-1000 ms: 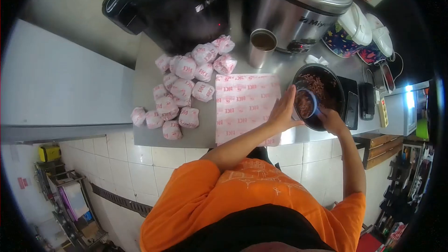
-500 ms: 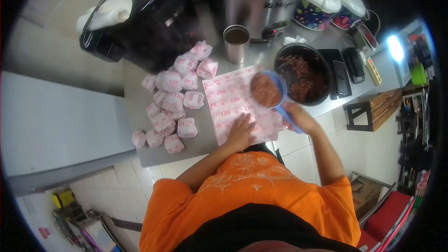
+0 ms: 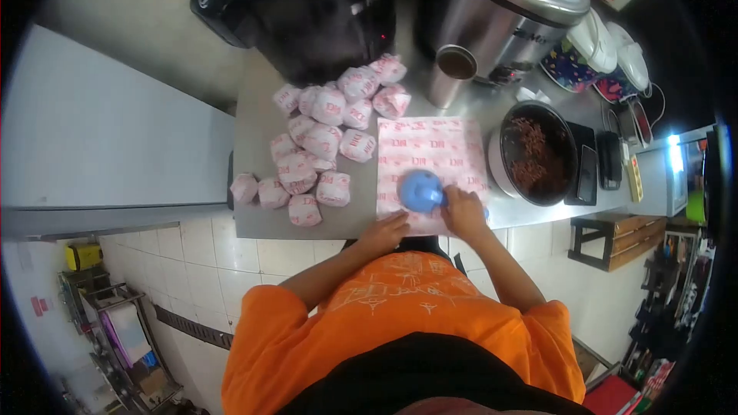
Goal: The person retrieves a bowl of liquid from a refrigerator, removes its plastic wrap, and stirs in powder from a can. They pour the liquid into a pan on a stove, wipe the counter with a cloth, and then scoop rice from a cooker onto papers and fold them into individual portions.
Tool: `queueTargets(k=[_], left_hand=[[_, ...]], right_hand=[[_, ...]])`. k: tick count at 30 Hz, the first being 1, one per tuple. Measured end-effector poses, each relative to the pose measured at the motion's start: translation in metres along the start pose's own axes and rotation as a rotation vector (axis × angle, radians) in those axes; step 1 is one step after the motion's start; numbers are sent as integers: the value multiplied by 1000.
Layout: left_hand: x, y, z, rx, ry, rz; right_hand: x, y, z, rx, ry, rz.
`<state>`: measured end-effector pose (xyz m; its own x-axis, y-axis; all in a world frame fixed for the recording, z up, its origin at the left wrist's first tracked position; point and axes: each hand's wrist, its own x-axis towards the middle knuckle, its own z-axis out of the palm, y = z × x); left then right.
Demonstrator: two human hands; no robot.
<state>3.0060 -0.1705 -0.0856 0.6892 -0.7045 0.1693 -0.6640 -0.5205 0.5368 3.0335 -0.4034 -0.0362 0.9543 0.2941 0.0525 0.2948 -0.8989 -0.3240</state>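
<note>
Several sheets of white paper printed in pink, a stack of wrapping paper, lie on the steel table. My right hand is closed round the handle of a blue rice scoop, whose bowl is upside down on the paper; whatever is under the bowl is hidden. At the paper's lower left edge rests my left hand, its fingers laid out flat and holding nothing. To the right stands a round dark pot with reddish-brown cooked rice inside.
Several paper-wrapped bundles are piled left of the paper. A metal cup stands behind it, before a steel cooker. A black appliance is at the back left; a phone lies right of the pot.
My right hand has brought the rice-filled scoop down and turned it over onto the paper. My left hand has drawn back toward the near edge. The camera view has shifted.
</note>
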Motion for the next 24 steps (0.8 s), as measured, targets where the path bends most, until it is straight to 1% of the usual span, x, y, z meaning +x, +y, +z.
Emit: queueTargets(k=[2, 3, 4, 6, 7, 9, 10, 12, 13, 14, 15, 16, 17, 18, 19, 20, 21, 22, 23, 24], left_hand=[[2, 0, 3, 5, -44, -9], [2, -2, 5, -33, -50, -31], [3, -2, 4, -41, -60, -21], [2, -1, 3, -107, -117, -102], [2, 1, -2, -124, -134, -79], [9, 3, -13, -157, -103, -90], [11, 2, -13, -175, -107, -59], [14, 1, -13, -323, -102, -265], [20, 3, -19, -327, -104, -244], [27, 6, -29, -332, -190, -320], [34, 8, -36, -332, -274, -402], [38, 8, -38, -328, -269, -397], [40, 9, -39, -317, -206, -368], [39, 10, -39, -308, -144, -346], [39, 11, -38, -309, -141, -363], [42, 10, -38, -263, -117, -327], [44, 10, -37, -214, -97, -294], [47, 10, -37, -210, -101, -317], [52, 12, -38, -159, -100, -291], [54, 15, -38, -103, -99, -263]], right_hand=[[8, -22, -3, 36, -223, 175], [12, -23, -4, -15, -284, 195], [15, -21, -3, -14, -285, 211], [16, -11, 3, 27, -284, 236], [15, -6, 10, 82, -231, 265], [19, -6, 15, 81, -204, 317], [19, -7, 16, 90, -184, 335], [20, -10, 17, 89, -176, 353], [20, -8, 15, 110, -177, 340], [19, -7, 8, 101, -165, 349], [17, -8, 1, 83, -164, 311], [16, -11, -7, 67, -166, 268], [14, -13, -15, 73, -118, 258], [12, -14, -26, 76, -124, 250], [10, -13, -37, 75, 14, 239], [8, -10, -44, 79, 149, 228], [5, 2, -48, 54, 307, 227], [2, 18, -53, 33, 468, 228], [-1, 25, -74, -56, 462, 351], [-5, 35, -91, -56, 472, 435]])
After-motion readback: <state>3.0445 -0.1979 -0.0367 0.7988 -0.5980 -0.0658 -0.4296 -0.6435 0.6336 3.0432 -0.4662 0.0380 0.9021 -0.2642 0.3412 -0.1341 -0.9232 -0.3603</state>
